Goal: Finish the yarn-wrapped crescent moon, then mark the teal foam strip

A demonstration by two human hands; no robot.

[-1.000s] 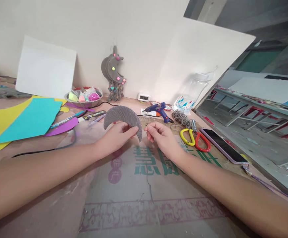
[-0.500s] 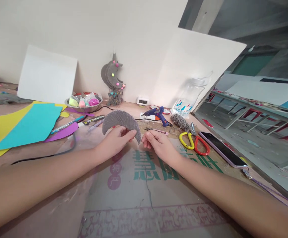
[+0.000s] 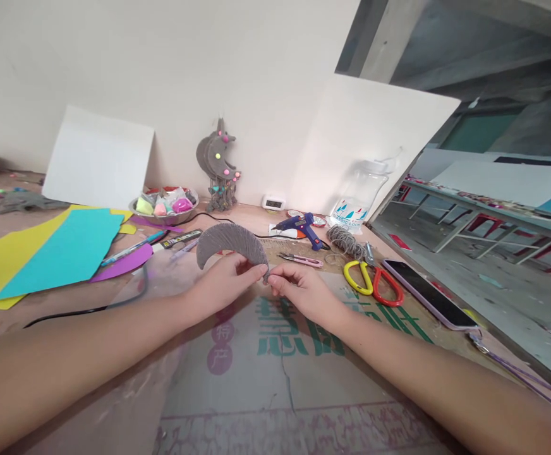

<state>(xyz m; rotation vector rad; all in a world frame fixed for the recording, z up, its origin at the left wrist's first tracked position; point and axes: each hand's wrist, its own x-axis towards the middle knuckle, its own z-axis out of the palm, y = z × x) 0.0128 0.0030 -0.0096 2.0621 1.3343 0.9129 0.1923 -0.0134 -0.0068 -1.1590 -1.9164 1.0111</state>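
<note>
My left hand (image 3: 230, 284) grips a crescent moon shape (image 3: 230, 241) wrapped in grey yarn, its thumb near the lower right tip. The crescent stands upright, its curved back up. Closed in a pinch, my right hand (image 3: 299, 287) meets that tip; the grey yarn end between its fingers is mostly hidden. A thin dark strand (image 3: 285, 376) shows below on the printed plastic sheet (image 3: 228, 404). Beyond the hands lie pink-handled thread snips (image 3: 301, 260), a blue glue gun (image 3: 304, 227) and a bundle of grey yarn (image 3: 346, 241).
To the right are scissors (image 3: 382, 285) with yellow and red handles and a phone (image 3: 429, 294). Coloured sheets (image 3: 62, 253), pens and a cutter (image 3: 178, 239) lie left. Behind stand a bowl (image 3: 162, 220), a decorated moon (image 3: 218, 161), a small clock (image 3: 273, 202) and a clear jug (image 3: 363, 189).
My right hand has moved in to the crescent's tip; a small gap lay between them before. My left hand keeps its hold. The whole view has shifted slightly downward.
</note>
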